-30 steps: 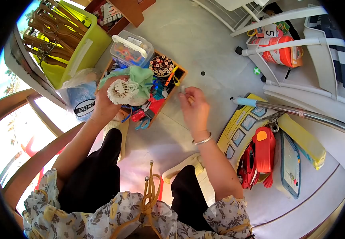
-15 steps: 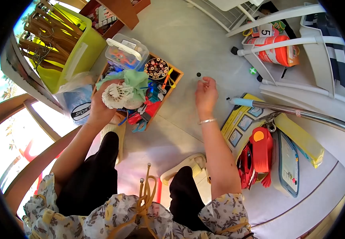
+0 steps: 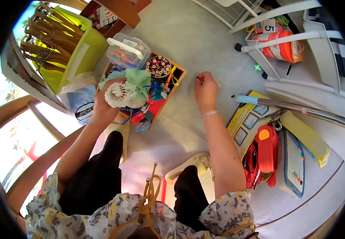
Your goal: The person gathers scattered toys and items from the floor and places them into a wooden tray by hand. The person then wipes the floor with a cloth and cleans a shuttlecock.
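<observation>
My left hand [image 3: 106, 104] is closed around a white lacy, knitted-looking piece [image 3: 117, 95] bunched with thin pale-green cloth [image 3: 139, 81]. It holds this bundle over a wooden box [image 3: 175, 88] of small items. Over the floor to the right, my right hand [image 3: 206, 91] pinches a small black round piece [image 3: 198, 78] between thumb and fingertips; most of it is hidden. In the box, a round holder of colored pencils [image 3: 158, 66] stands beside a clear lidded container [image 3: 125, 51]. Blue-handled scissors [image 3: 142, 126] stick out at the near end.
A green bin of wooden hangers [image 3: 76, 55] stands at upper left, near a bagged blue item [image 3: 81, 103]. On the right are a white rack [image 3: 274, 75], a metal pole [image 3: 312, 111], a red case [image 3: 267, 149] and a drawing board [image 3: 292, 167].
My right hand has closed on the small black round piece that lay on the floor at its fingertips. The left hand keeps its hold on the bundle. The view has shifted slightly.
</observation>
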A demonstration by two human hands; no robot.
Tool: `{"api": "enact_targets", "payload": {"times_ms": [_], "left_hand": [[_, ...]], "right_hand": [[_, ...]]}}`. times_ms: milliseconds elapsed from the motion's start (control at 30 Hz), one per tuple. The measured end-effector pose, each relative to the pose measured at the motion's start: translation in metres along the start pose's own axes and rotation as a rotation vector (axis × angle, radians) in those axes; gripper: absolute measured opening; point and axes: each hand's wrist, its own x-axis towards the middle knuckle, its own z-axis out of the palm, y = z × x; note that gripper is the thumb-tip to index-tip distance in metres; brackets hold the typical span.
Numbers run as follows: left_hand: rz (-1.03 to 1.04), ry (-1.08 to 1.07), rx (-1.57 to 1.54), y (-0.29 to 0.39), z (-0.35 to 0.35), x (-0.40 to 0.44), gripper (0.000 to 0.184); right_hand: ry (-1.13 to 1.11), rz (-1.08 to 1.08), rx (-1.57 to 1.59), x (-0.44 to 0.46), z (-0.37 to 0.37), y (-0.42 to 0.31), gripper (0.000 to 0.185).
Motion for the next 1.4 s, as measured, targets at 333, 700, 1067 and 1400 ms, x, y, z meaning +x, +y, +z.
{"api": "enact_targets", "payload": {"times_ms": [333, 700, 1067, 1400], "left_hand": [[-0.014, 0.007, -0.052, -0.002, 0.003, -0.002, 0.042], [-0.062, -0.056, 0.000, -0.014, 0.000, -0.002, 0.042], [-0.051, -0.026, 0.028, -0.023, 0.000, -0.003, 0.044], [0.006, -0.045, 0.141, -0.029, -0.001, -0.005, 0.045]], "right_hand": [[-0.180, -0.212, 0.672, -0.089, -0.028, -0.136, 0.015], [0.171, 0.516, 0.462, -0.085, -0.002, 0.029, 0.016], [0.205, 0.428, -0.190, -0.047, -0.027, 0.070, 0.032], [0.081, 0.261, -0.030, -0.065, -0.015, 0.064, 0.013]]}}
